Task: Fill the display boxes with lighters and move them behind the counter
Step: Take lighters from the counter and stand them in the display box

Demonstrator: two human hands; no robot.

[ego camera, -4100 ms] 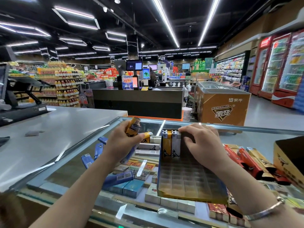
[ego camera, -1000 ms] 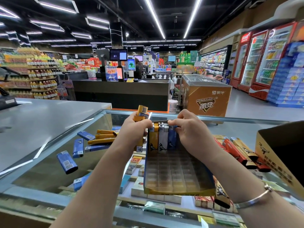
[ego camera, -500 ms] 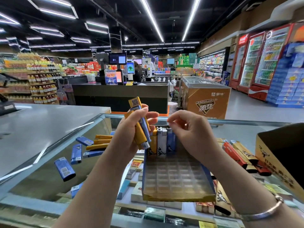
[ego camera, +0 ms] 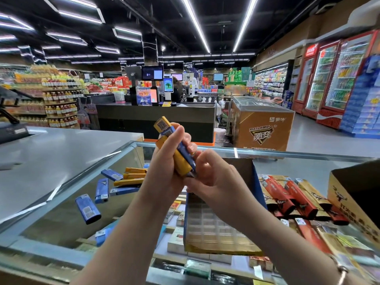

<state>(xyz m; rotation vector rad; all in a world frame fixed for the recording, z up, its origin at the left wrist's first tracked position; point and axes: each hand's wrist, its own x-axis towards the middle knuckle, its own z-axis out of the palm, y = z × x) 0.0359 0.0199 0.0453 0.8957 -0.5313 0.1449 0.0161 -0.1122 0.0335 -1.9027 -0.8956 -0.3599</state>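
Your left hand (ego camera: 164, 171) grips a bundle of lighters (ego camera: 174, 149); your right hand (ego camera: 213, 177) pinches one's base; tugging could spill the rest beside the display box (ego camera: 216, 229).

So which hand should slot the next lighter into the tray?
Right hand: it pinches the blue plastic lighter just above the gridded display tray, while the left hand holds the bundle.
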